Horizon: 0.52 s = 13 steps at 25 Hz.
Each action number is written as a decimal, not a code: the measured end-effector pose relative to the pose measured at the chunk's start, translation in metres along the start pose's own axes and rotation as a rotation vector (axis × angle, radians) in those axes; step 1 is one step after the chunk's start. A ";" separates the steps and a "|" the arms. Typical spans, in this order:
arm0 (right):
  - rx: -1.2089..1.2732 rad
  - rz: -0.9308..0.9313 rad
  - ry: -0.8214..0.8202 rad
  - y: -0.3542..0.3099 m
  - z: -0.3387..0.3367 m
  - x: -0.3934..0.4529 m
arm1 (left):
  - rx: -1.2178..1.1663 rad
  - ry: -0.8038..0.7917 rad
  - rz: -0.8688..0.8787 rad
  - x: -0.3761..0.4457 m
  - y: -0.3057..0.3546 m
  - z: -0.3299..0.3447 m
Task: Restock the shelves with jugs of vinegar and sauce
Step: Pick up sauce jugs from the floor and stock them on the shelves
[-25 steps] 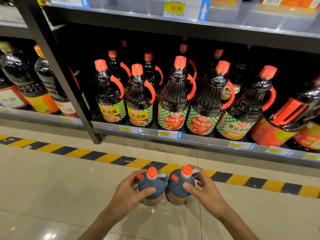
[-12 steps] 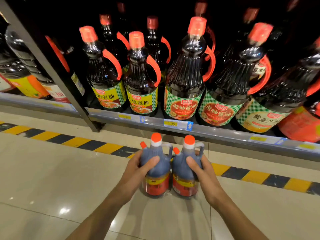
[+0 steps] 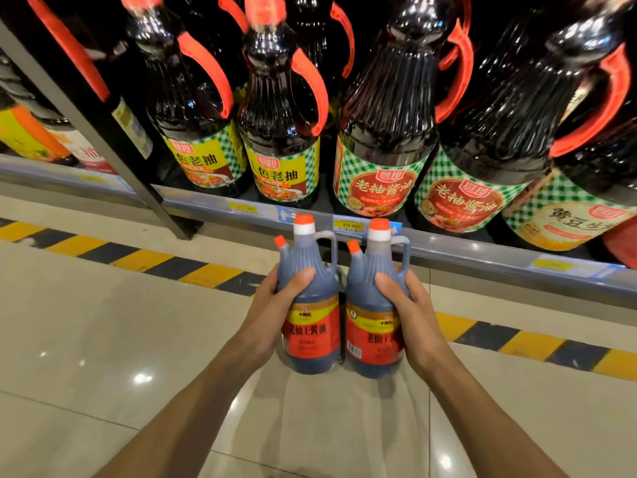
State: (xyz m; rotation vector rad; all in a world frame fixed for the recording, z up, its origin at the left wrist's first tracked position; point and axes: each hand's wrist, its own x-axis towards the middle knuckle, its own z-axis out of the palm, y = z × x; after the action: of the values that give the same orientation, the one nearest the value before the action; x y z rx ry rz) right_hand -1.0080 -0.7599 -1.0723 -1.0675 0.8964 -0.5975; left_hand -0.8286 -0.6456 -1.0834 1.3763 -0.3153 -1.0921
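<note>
Two small dark sauce jugs with orange caps and red labels are held side by side, upright, just in front of the bottom shelf's edge [image 3: 482,257]. My left hand [image 3: 272,312] grips the left jug [image 3: 310,305] round its shoulder, thumb across the front. My right hand [image 3: 410,315] grips the right jug [image 3: 374,315] the same way. Their bottoms hang above the tiled floor. Behind them the shelf holds a row of large dark sauce bottles [image 3: 382,132] with orange handles and green-checked labels.
A grey shelf upright [image 3: 103,139] slants down to the floor at the left, with more bottles [image 3: 31,136] beyond it. A yellow-and-black striped strip [image 3: 144,262] runs along the floor under the shelf. Price tags [image 3: 350,225] sit on the shelf rail.
Both hands have lifted the two jugs off the floor and brought them up toward the bottom shelf. The view has moved much closer to the shelf.
</note>
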 end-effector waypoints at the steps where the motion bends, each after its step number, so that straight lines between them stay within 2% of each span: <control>1: -0.008 0.005 -0.002 0.001 0.002 0.001 | -0.016 0.004 -0.004 0.001 -0.002 0.000; 8: -0.009 -0.004 0.015 -0.002 0.014 -0.001 | -0.084 0.041 -0.048 0.000 -0.004 0.005; 13: 0.017 0.010 0.093 0.000 0.019 -0.013 | -0.028 0.040 -0.033 -0.014 0.000 0.010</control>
State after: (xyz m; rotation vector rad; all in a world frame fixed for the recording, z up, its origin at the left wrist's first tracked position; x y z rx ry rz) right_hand -0.9982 -0.7401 -1.0645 -1.0261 0.9757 -0.6497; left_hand -0.8435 -0.6412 -1.0756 1.3807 -0.2482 -1.0904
